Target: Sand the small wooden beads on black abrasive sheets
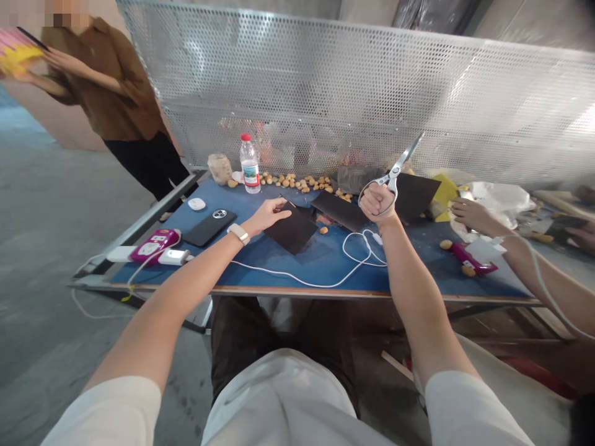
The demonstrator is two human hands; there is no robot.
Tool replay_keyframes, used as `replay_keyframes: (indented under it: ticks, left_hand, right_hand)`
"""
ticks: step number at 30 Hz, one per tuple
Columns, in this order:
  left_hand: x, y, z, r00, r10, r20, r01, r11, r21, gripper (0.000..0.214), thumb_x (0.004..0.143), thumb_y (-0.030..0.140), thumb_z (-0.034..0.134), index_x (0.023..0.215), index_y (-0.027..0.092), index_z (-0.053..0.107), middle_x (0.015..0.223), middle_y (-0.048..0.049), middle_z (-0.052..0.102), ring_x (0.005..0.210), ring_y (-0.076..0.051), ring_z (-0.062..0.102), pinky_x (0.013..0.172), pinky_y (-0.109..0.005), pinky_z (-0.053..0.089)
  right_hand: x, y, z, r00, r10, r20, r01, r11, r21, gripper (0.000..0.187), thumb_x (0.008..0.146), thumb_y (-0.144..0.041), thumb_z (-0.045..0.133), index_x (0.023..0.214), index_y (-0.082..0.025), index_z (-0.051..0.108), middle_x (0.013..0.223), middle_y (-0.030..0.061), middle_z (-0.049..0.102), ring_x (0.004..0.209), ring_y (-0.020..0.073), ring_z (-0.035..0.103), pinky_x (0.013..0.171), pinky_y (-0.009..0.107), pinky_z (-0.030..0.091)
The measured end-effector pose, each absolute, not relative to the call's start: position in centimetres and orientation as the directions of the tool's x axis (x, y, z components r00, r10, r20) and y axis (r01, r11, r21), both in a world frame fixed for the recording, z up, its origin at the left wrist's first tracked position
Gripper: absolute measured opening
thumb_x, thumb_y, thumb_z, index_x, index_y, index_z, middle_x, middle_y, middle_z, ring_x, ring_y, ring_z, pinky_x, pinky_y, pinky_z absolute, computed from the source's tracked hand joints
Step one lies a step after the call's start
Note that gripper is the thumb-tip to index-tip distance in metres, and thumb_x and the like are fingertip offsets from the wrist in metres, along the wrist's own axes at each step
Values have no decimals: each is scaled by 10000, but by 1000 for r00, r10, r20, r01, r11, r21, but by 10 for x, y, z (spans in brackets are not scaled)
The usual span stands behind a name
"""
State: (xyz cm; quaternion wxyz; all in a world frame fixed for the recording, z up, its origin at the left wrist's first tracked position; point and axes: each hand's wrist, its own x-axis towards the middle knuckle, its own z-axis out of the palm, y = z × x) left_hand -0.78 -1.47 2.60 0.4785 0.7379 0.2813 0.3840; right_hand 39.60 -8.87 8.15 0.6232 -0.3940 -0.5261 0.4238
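Head view: grey floor (41,204) to the left of a workspace; a perforated metal panel (302,87) stands along the far side. A person in a brown top (109,80) stands beyond the left end. Bench (260,254): blue, apparently flat and smooth, cluttered; a white cable (320,285) trails loosely across the near part. A co-worker's hand (471,215) is at the right.

Black sheet (297,229): mid-bench, pinched at its upper left by the left hand (264,215), thumb on top. Judged light, thin, moderately stiff, liable to crease; best held flat by an edge. Scissors (397,167): raised above the bench, right hand (378,201) clenched about the handle loops; blades seem together, pointing up and away from the sheet. Judged heavier, rigid, slick along the metal; take by the loops.

Smallest: round brown pieces (290,180) strewn near the panel's foot, one just beside the sheet.
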Motion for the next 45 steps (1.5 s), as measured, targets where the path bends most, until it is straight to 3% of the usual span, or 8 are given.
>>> replay_keyframes:
  ticks: [6,12,16,20,24,28,34,45]
  left_hand:
    - [-8,-9,21,520,786,335,42,-415,909,545,910,601,1001,1265,203,888,1295,-134,935,1269,-366,878,1187,-521,705]
    - [-11,13,8,163,918,361,201,-389,899,551,991,387,861,1504,221,747,1199,-93,823,1150,-314,831,1135,-513,698]
    - [-17,27,2,179,932,314,256,-353,900,777,926,333,891,1651,220,635,1410,-156,807,1344,-374,812,1281,-594,660]
    - [-22,27,-2,360,845,395,416,-525,743,1065,841,301,933,1826,183,547,1778,-280,678,1704,-495,654,1500,-723,503]
    - [-21,18,-2,526,741,418,549,-671,499,961,873,409,1011,1766,218,712,1937,-284,559,1868,-592,451,1577,-847,328]
    - [-20,15,0,667,649,366,511,-756,409,631,861,390,991,1479,293,907,1845,-197,693,1841,-584,475,1565,-845,333]
    - [-22,20,-1,643,667,376,551,-744,378,759,817,200,827,1575,227,860,1761,-220,780,1757,-537,613,1553,-780,386]
    - [-19,16,1,610,671,421,503,-739,449,791,832,151,785,1620,224,783,1736,-208,794,1729,-504,652,1570,-756,415]
  right_hand:
    - [397,-89,80,-12,941,337,-97,334,-937,985,709,-781,1048,628,-347,167,405,-98,206,374,113,157,373,303,250]
    - [391,-82,75,6,927,375,-111,374,-921,952,771,-812,1044,627,-349,225,433,-104,227,383,104,169,377,305,289]
    - [384,-70,71,206,880,428,-2,438,-899,897,806,-853,1032,610,-360,309,422,-92,298,383,118,238,383,300,300]
    - [389,-64,65,379,833,402,421,232,-877,702,998,-669,1031,617,-330,549,474,-17,553,443,177,534,505,325,496]
    - [397,-63,61,372,819,436,787,-30,-616,373,1084,-377,991,785,-248,810,924,201,934,1065,441,959,1018,477,735]
    - [397,-62,53,255,879,402,916,-87,-391,154,1086,-335,984,1120,-188,1008,1259,247,999,1315,484,957,1143,458,718]
    - [395,-62,41,281,897,341,933,-171,-317,423,1193,-335,837,1557,-180,988,1459,253,972,1411,449,937,1203,479,718]
    - [388,-61,39,321,897,304,910,-203,-361,412,1169,-245,784,1521,-168,984,1513,262,951,1479,491,902,1283,565,701]
